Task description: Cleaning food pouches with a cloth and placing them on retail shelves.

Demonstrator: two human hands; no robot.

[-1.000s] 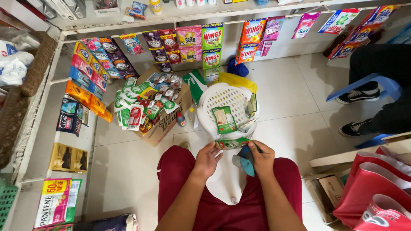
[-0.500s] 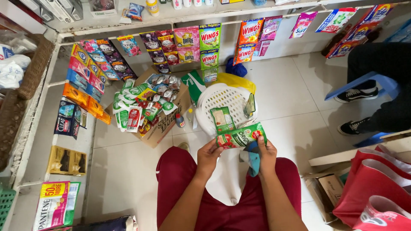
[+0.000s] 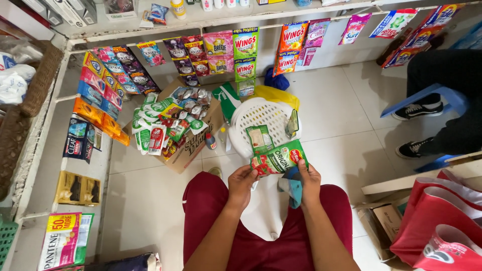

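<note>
Now green sachet strip (image 3: 279, 158) pinched flat between left hand (image 3: 242, 181) and right hand (image 3: 307, 179) grips

Pale tiled floor (image 3: 341, 125) carries the goods. Resting directly on it: an open cardboard box (image 3: 193, 145) filled with sachets, a white perforated plastic stool (image 3: 263, 118) just right of the box, and a small red-capped bottle (image 3: 211, 142) between them. A blue plastic chair (image 3: 447, 98) stands well to the right.

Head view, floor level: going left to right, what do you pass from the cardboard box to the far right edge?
Cardboard box of sachets → white plastic stool → green packet held in both hands → seated person's black shoes → red bags.
</note>
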